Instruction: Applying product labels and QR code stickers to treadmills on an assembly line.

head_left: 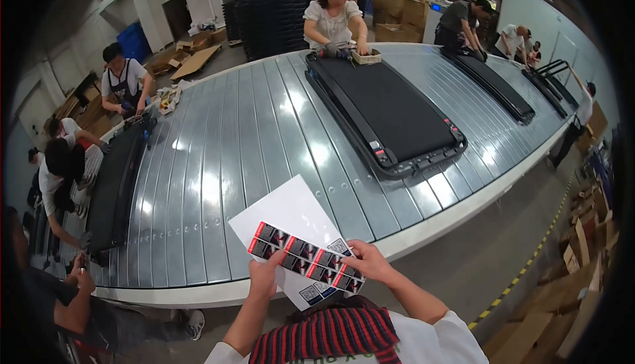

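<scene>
Both my hands are in front of me at the conveyor's near edge, holding a strip of black and red stickers [307, 258] over a larger white glossy backing sheet [291, 206]. My left hand [266, 275] pinches the strip's lower left side, thumb on top. With its fingers at the right end, my right hand [366, 261] grips the stickers and the sheet beneath. Square printed codes show at the backing sheet's lower and right edges. Beyond, a black treadmill base [390, 109] lies flat on the slatted conveyor [218, 165], with red and white labels at its near corners.
A co-worker [334, 23] works at the far end of the treadmill base, beside a small tray [367, 57]. More co-workers handle other black bases [119, 185] at left and right. Cardboard [555, 318] is piled at the lower right, past a yellow-black floor line [522, 268].
</scene>
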Motion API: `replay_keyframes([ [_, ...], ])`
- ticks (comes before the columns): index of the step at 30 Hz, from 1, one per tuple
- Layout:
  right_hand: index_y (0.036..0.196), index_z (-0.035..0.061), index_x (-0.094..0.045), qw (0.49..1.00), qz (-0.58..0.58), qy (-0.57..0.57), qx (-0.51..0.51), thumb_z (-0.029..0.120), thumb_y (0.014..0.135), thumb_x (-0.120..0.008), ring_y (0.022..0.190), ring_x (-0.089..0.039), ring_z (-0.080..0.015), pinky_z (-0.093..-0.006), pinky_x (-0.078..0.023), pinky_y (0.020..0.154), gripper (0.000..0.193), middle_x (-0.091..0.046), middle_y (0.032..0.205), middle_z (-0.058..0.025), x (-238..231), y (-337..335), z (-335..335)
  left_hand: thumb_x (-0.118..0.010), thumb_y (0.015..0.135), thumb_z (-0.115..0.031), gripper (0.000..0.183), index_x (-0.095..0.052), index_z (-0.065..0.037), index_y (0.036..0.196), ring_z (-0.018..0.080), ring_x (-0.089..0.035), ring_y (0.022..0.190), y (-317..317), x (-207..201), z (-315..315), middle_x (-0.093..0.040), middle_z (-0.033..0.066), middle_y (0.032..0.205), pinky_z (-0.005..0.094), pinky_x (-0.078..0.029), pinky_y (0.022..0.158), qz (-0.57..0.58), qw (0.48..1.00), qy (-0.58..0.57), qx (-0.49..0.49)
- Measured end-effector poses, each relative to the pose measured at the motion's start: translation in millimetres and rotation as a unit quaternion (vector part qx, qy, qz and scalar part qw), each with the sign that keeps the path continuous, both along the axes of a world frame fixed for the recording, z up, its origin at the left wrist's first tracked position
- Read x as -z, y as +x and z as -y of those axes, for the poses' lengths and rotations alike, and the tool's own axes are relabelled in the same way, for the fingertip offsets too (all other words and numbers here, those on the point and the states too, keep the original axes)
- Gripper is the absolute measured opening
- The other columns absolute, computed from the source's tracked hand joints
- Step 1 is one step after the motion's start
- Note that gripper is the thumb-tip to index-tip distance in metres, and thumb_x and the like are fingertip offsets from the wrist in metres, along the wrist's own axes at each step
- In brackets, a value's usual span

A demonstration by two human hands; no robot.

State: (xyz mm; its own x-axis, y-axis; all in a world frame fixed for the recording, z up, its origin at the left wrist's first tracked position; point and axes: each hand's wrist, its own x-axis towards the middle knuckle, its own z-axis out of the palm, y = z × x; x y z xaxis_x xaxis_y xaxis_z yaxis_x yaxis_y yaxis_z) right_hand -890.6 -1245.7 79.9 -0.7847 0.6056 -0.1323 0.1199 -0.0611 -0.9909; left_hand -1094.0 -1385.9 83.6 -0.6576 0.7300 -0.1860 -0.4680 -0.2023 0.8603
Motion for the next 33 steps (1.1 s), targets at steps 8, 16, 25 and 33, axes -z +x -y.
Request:
replay_keyframes([
  [8,0.102,0.0008,-0.052,1.000,0.023,0.002,-0.013,0.008,0.076,-0.060,0.056,-0.043,-0.0035,-0.0206,-0.036,0.050,0.028,-0.052,0.061,0.0009,-5,-22,-50,-0.062,0.075,-0.001,0.028,-0.053,0.001,0.101,0.0135,-0.055,0.083,-5,-26,-38,-0.058,0.0062,0.095,0.0271,-0.044,0.077,-0.037,0.999,-0.020,-0.023],
  [16,0.107,0.0008,-0.048,0.999,-0.044,0.025,0.015,0.006,0.077,-0.060,0.063,-0.050,-0.0038,-0.0199,-0.041,0.056,0.033,-0.058,0.074,-0.0003,-2,-63,-50,-0.062,0.075,-0.001,0.027,-0.054,0.001,0.101,0.0138,-0.055,0.084,-38,-30,-38,-0.058,0.0065,0.096,0.0271,-0.044,0.077,-0.058,0.997,0.006,-0.040],
  [25,0.112,0.0046,-0.046,0.949,-0.062,0.307,-0.023,0.014,0.073,-0.064,0.087,-0.055,-0.0212,-0.0288,-0.045,0.071,0.043,-0.055,0.098,-0.0117,-28,-158,-28,-0.061,0.076,-0.004,0.019,-0.059,0.001,0.095,0.0106,-0.056,0.077,-77,-40,-22,-0.060,0.0051,0.089,0.0246,-0.046,0.068,-0.063,0.997,0.025,-0.019],
  [33,0.115,0.0020,-0.045,0.978,-0.093,0.136,-0.124,0.016,0.080,-0.058,0.095,-0.051,-0.0131,-0.0269,-0.041,0.079,0.040,-0.055,0.104,-0.0081,-26,-217,-6,-0.060,0.079,-0.009,0.019,-0.059,-0.001,0.096,0.0084,-0.055,0.078,-110,-31,-15,-0.060,0.0034,0.088,0.0221,-0.044,0.067,-0.050,0.998,0.041,-0.024],
])
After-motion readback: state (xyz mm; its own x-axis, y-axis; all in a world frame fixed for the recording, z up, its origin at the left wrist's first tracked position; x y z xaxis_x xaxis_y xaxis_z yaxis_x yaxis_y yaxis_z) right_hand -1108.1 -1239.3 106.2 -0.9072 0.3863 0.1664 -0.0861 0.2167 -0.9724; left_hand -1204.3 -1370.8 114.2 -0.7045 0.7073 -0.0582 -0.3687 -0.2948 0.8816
